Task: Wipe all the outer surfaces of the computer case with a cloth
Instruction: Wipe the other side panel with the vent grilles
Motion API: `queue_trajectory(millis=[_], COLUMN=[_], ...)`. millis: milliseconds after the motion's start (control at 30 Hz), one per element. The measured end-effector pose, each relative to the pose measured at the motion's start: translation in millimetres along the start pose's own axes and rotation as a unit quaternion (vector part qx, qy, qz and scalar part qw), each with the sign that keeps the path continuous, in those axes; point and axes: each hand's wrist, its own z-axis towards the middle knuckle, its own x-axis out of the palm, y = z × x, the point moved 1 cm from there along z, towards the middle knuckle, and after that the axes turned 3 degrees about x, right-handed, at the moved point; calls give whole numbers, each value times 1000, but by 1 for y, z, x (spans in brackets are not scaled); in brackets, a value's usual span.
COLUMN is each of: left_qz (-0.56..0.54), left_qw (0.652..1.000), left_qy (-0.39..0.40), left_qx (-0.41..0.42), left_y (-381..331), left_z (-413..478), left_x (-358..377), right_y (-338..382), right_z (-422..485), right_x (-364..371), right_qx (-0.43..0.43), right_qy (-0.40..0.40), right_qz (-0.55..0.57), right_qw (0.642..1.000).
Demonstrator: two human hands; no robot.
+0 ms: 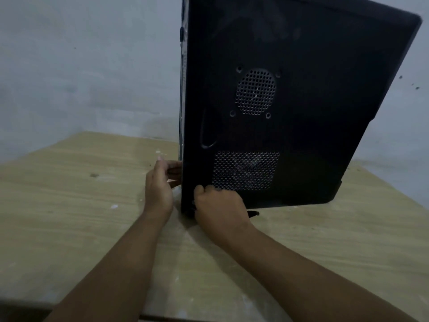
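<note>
The computer case [301, 112] stood tipped on the wooden counter [69, 194]. Its near lower corner bore on the wood and its far bottom edge was raised clear, so the step in hand appeared to be tilting or turning it to reach another face. To do that well, the person would likely need to keep the pivot corner planted and move slowly. The weight should be carried by the frame edge, not by the thin side panel. They would also do well to keep off the round vent [255, 91] and the square vent [246, 170], whose perforated metal could snag a cloth or bend under pressure.

The left hand [159, 189] was at the case's left vertical edge, low down, with its fingers curled round that edge and pinching it. The right hand [220, 208] lay against the side panel's lower near corner, just below the square vent, with its knuckles bunched. It could not be told whether its fingers closed on a cloth, on the bottom edge, or on nothing. No cloth showed plainly. A small dark piece [253, 213] protruded beside the right wrist and could not be identified.

The case rose directly in front of both hands, leaning away to the right against the pale wall [81, 66].
</note>
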Motion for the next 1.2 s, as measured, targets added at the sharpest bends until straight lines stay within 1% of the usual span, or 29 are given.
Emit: queue_trajectory(millis=[133,233,300,367,433,500,600,667,733,767,800,867,900,933,967,1000,1033,1067,1167,1200], left_qz=[-28,-20,-6,68,155,209,237,243,244,239,232,221,215,209,205,204,206,209,215,214], left_qw=[999,1000,999,991,975,964,955,955,957,959,962,967,969,970,971,972,971,969,968,967], left_qy=[12,19,31,66,88,76,68,61,52,46,39,23,13,3,-6,-14,-22,-31,-58,-67], left_qx=[-28,-9,25,94,134,144,163,160,149,143,138,127,124,122,120,120,123,124,119,118], left_y=[-3,-6,-6,-1,5,8,8,7,9,9,10,10,9,8,8,8,8,9,9,8], left_z=[-3,-3,-6,-8,-11,-11,-13,-13,-13,-13,-13,-11,-10,-9,-7,-6,-4,-3,5,9], left_x=[-2,-2,-3,-5,-5,-4,0,3,4,5,6,7,8,9,9,8,10,8,5,3], right_y=[27,24,11,-6,-28,-49,-76,-92,-108,-116,-125,-138,-144,-147,-147,-146,-145,-141,-140,-144], right_z=[7,4,-1,-7,-15,-22,-28,-29,-30,-31,-33,-34,-34,-33,-32,-30,-27,-25,-13,-9], right_x=[12,18,17,18,18,15,14,7,3,3,3,5,4,4,4,3,1,-1,-15,-22], right_qx=[14,-4,-28,-51,-53,-26,29,77,151,202,258,356,382,393,393,384,365,336,196,155], right_qy=[-13,-37,-31,-17,-20,-45,-88,-117,-154,-172,-190,-232,-252,-264,-272,-279,-286,-288,-281,-278], right_qz=[-13,-17,-12,11,32,38,69,98,137,165,200,270,298,318,333,338,333,320,218,182], right_qw=[1000,999,999,998,998,998,993,985,967,950,926,864,838,821,813,813,821,838,914,930])
